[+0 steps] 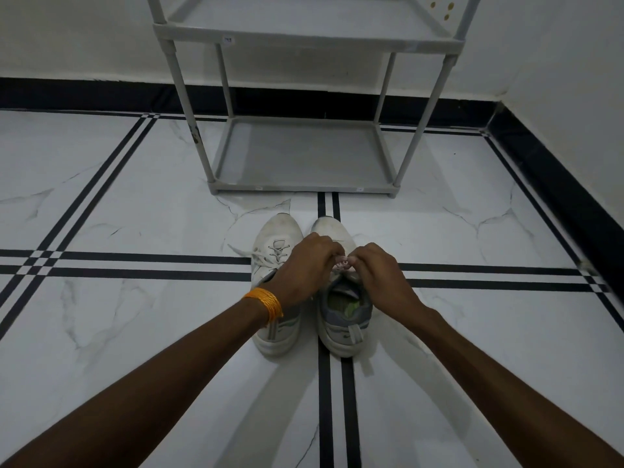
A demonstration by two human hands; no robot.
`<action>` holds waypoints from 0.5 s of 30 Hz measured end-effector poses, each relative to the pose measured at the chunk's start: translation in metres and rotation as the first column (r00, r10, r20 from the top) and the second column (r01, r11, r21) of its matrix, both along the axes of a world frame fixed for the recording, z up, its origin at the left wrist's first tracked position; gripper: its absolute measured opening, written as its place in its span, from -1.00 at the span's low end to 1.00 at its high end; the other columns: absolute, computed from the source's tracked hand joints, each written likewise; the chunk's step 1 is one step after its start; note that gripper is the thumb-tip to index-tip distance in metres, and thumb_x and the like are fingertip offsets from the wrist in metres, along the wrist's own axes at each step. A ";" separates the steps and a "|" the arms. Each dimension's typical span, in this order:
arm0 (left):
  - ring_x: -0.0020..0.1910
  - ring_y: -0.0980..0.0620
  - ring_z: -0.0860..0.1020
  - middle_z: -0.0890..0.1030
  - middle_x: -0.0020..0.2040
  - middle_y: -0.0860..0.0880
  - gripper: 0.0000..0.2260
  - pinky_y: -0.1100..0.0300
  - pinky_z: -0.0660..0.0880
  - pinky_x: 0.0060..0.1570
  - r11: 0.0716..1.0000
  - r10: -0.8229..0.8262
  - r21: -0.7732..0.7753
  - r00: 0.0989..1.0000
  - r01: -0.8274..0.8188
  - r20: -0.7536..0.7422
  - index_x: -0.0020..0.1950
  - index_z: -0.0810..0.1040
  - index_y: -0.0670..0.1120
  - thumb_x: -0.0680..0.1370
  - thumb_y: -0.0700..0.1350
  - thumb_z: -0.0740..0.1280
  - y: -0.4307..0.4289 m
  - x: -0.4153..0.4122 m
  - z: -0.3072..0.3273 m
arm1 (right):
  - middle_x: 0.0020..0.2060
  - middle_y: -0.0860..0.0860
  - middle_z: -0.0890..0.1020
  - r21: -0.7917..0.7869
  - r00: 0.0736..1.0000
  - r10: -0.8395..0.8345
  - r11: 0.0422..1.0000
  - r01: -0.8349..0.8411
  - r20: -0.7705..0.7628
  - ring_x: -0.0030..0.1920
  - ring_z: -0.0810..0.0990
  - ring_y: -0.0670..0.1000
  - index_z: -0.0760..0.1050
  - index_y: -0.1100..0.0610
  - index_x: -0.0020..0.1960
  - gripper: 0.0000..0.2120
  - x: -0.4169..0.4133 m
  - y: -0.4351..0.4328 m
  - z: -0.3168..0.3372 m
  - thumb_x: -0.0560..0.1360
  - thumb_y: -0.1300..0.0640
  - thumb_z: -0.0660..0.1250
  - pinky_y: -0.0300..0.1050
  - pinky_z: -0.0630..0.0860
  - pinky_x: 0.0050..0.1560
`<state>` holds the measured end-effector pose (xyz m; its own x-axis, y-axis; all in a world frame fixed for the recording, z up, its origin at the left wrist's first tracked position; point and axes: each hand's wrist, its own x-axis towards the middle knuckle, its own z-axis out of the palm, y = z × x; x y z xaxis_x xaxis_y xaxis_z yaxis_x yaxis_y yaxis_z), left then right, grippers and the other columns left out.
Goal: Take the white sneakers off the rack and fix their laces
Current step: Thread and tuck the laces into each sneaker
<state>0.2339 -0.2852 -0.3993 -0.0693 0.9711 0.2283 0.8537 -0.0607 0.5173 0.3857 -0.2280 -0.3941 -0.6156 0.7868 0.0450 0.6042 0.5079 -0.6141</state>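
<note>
Two white sneakers stand side by side on the floor, toes pointing away from me. The left sneaker [274,238] has loose laces trailing off to its left. Over the tongue of the right sneaker [344,319], my left hand [304,265] and my right hand [378,275] meet. Each hand pinches part of that shoe's lace [343,264] between its fingertips. My left hand and wrist hide the middle of the left sneaker. An orange bangle sits on my left wrist.
A grey shoe rack [304,187] stands just beyond the sneakers with bare shelves, against a white wall with a black skirting [101,94]. The floor is white marble tile with black stripe lines. A second wall closes in on the right.
</note>
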 end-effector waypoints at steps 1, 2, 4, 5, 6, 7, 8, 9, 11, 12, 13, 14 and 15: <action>-0.05 -0.08 0.54 0.66 -0.01 -0.14 -0.82 0.07 0.48 -0.03 0.999 0.009 -0.043 0.998 -0.007 0.068 0.08 0.63 -0.18 0.59 -0.19 0.26 0.001 0.001 0.002 | -0.08 0.17 0.59 0.010 1.000 -0.003 1.000 0.004 -0.029 -0.07 0.52 0.07 0.57 0.23 0.01 -0.78 0.001 0.001 -0.001 0.62 0.17 0.17 -0.20 0.36 -0.08; -0.06 -0.06 0.55 0.65 -0.03 -0.12 -0.81 0.09 0.48 -0.04 0.994 0.035 -0.112 0.983 -0.015 0.178 0.07 0.63 -0.19 0.60 -0.17 0.25 0.002 0.001 0.005 | -0.12 0.14 0.60 0.022 0.998 -0.010 1.000 0.011 -0.055 -0.11 0.52 0.05 0.58 0.22 -0.02 -0.79 0.003 0.002 -0.001 0.61 0.16 0.20 -0.21 0.36 -0.12; -0.06 -0.06 0.56 0.64 -0.04 -0.11 -0.80 0.12 0.48 -0.05 0.958 0.122 -0.285 0.884 0.012 0.451 0.06 0.63 -0.21 0.61 -0.15 0.26 0.005 0.001 0.010 | -0.19 0.08 0.62 0.021 0.992 -0.039 0.999 0.042 -0.119 -0.18 0.52 -0.01 0.57 0.18 -0.08 -0.82 0.004 0.004 -0.001 0.59 0.14 0.25 -0.23 0.34 -0.18; -0.07 -0.06 0.56 0.63 -0.04 -0.13 -0.79 0.11 0.48 -0.05 0.938 0.173 -0.346 0.810 0.038 0.561 0.06 0.63 -0.24 0.60 -0.15 0.26 0.006 0.000 0.012 | -0.19 0.06 0.63 0.016 0.988 -0.053 0.998 0.056 -0.146 -0.20 0.53 -0.03 0.57 0.16 -0.08 -0.84 0.004 0.005 -0.002 0.58 0.12 0.27 -0.24 0.36 -0.18; -0.08 -0.06 0.56 0.62 -0.05 -0.15 -0.78 0.11 0.50 -0.04 0.922 0.216 -0.382 0.743 0.058 0.634 0.06 0.63 -0.26 0.60 -0.15 0.27 0.006 0.000 0.013 | -0.16 0.04 0.63 0.016 0.984 -0.064 0.998 0.068 -0.168 -0.18 0.54 -0.04 0.56 0.14 -0.04 -0.87 0.004 0.006 -0.002 0.57 0.10 0.29 -0.24 0.40 -0.17; -0.10 -0.04 0.56 0.62 -0.06 -0.15 -0.78 0.12 0.50 -0.05 0.913 0.245 -0.402 0.692 0.071 0.679 0.06 0.63 -0.27 0.60 -0.16 0.27 0.006 -0.001 0.014 | -0.10 0.02 0.63 0.033 0.981 -0.071 0.996 0.078 -0.180 -0.12 0.55 -0.04 0.55 0.11 0.02 -0.88 0.005 0.006 -0.002 0.56 0.08 0.31 -0.22 0.44 -0.13; -0.11 -0.02 0.56 0.63 -0.08 -0.14 -0.78 0.13 0.51 -0.06 0.908 0.266 -0.413 0.658 0.075 0.704 0.07 0.63 -0.28 0.60 -0.17 0.27 0.006 -0.001 0.014 | -0.02 0.01 0.61 0.081 0.982 -0.068 0.993 0.084 -0.178 -0.03 0.54 -0.04 0.53 0.09 0.09 -0.84 0.005 0.005 -0.001 0.54 0.07 0.34 -0.21 0.46 -0.05; -0.10 -0.02 0.56 0.63 -0.07 -0.15 -0.78 0.10 0.53 -0.04 0.907 0.280 -0.415 0.632 0.073 0.723 0.07 0.63 -0.28 0.60 -0.18 0.26 0.005 -0.001 0.014 | 0.06 0.02 0.58 0.148 0.986 -0.050 0.986 0.073 -0.157 0.05 0.50 -0.02 0.51 0.07 0.16 -0.77 0.005 0.005 0.000 0.51 0.08 0.36 -0.21 0.43 0.04; -0.06 -0.05 0.58 0.65 -0.04 -0.18 -0.79 0.03 0.55 0.03 0.910 0.293 -0.409 0.591 0.069 0.752 0.05 0.64 -0.27 0.60 -0.18 0.26 0.005 -0.003 0.012 | 0.11 0.05 0.53 0.295 0.997 0.026 0.956 -0.002 -0.079 0.13 0.44 0.01 0.51 0.09 0.18 -0.69 0.006 0.005 0.005 0.46 0.10 0.40 -0.20 0.39 0.10; -0.07 -0.05 0.58 0.65 -0.06 -0.17 -0.80 0.04 0.55 0.02 0.910 0.296 -0.409 0.584 0.068 0.756 0.04 0.64 -0.26 0.60 -0.18 0.27 0.005 -0.004 0.011 | 0.08 0.06 0.54 0.349 0.997 0.067 0.936 -0.051 -0.034 0.10 0.44 0.03 0.53 0.10 0.15 -0.71 0.005 0.005 0.008 0.44 0.10 0.41 -0.17 0.41 0.08; -0.07 -0.06 0.58 0.65 -0.07 -0.18 -0.80 0.05 0.55 0.00 0.910 0.295 -0.409 0.586 0.069 0.755 0.02 0.65 -0.25 0.60 -0.18 0.27 0.005 -0.005 0.011 | 0.03 0.07 0.56 0.386 0.995 0.099 0.918 -0.093 0.005 0.06 0.46 0.05 0.55 0.12 0.11 -0.74 0.004 0.004 0.010 0.45 0.10 0.40 -0.13 0.44 0.03; -0.07 -0.08 0.58 0.65 -0.06 -0.20 -0.81 0.03 0.54 0.00 0.910 0.292 -0.409 0.596 0.069 0.749 0.02 0.65 -0.25 0.59 -0.18 0.28 0.005 -0.006 0.010 | -0.01 0.07 0.58 0.402 0.992 0.118 0.907 -0.122 0.033 0.01 0.48 0.06 0.56 0.13 0.08 -0.78 0.003 0.005 0.011 0.46 0.09 0.39 -0.10 0.45 -0.02; -0.07 -0.11 0.56 0.65 -0.03 -0.25 -0.81 0.00 0.53 0.01 0.911 0.285 -0.406 0.603 0.070 0.745 0.02 0.65 -0.24 0.59 -0.17 0.29 0.005 -0.006 0.009 | -0.05 0.08 0.60 0.415 0.990 0.130 0.899 -0.139 0.049 -0.04 0.50 0.07 0.56 0.15 0.04 -0.82 0.002 0.005 0.011 0.48 0.10 0.38 -0.09 0.45 -0.06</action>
